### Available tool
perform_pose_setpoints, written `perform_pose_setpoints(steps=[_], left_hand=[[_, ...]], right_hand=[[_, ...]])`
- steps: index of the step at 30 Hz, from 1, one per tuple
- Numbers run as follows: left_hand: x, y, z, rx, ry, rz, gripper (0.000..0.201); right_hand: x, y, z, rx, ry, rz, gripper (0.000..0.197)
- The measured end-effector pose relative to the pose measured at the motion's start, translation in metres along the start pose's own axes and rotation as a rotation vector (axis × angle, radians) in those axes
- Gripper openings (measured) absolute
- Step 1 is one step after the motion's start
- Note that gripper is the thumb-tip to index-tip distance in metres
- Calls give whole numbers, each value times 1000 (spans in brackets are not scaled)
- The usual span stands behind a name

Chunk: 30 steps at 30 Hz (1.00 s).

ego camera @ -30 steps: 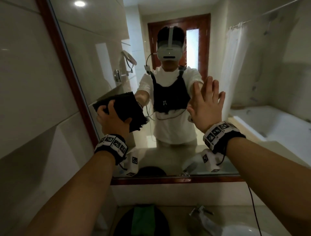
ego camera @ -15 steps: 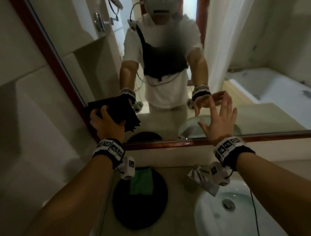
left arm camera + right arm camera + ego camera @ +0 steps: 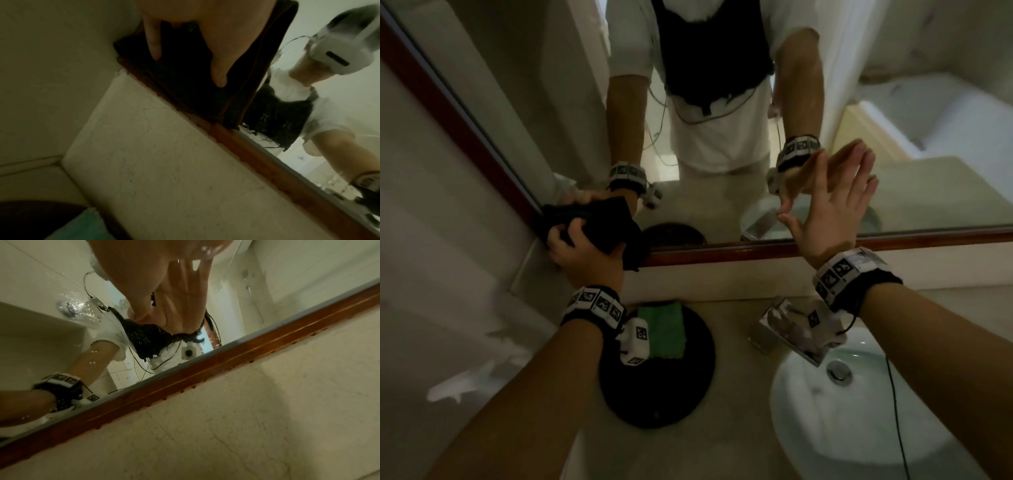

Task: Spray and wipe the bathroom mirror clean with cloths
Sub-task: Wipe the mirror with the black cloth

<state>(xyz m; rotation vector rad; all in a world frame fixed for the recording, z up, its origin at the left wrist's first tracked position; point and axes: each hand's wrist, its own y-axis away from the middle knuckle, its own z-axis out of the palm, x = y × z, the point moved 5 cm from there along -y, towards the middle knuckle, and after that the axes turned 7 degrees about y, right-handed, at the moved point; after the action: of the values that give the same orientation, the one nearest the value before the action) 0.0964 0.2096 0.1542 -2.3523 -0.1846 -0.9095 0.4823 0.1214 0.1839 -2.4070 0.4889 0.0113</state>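
Observation:
The mirror [image 3: 722,192] has a reddish wooden frame [image 3: 791,245] and shows my reflection. My left hand [image 3: 582,246] grips a black cloth [image 3: 602,222] and presses it into the mirror's bottom left corner. In the left wrist view the black cloth [image 3: 185,78] lies under my fingers [image 3: 218,71] against the frame [image 3: 257,155]. My right hand [image 3: 828,202] is flat with its fingers straight, against the glass low on the right, holding nothing. In the right wrist view water drops dot the mirror [image 3: 72,308] beside that hand [image 3: 174,293].
Below the mirror a black round tray [image 3: 664,394] on the counter holds a folded green cloth [image 3: 662,330]. A chrome tap [image 3: 784,329] stands over the white basin [image 3: 859,411] at the right. A tiled wall [image 3: 448,274] closes in on the left.
My left hand has dragged the black cloth down the mirror's left side to the bottom corner. My right hand slid down the glass too. The head view tilted down to the counter.

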Motion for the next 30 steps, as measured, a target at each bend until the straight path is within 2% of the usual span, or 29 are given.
perform_pose_setpoints(steps=[8,17,23,30], left_hand=[[7,19,24,-75,62,-37,72],[62,59,59,-168,61,27,72],[111,97,91,-214,56,39,76],[171,145,124,-237,86,54,71]], right_hand=[[0,0,4,14,3,-42,109],[10,4,-1,-20,23,-111,98],[51,6,-20,2,-13,-285,86],[135,-12,-46,94,-8,-137,83]])
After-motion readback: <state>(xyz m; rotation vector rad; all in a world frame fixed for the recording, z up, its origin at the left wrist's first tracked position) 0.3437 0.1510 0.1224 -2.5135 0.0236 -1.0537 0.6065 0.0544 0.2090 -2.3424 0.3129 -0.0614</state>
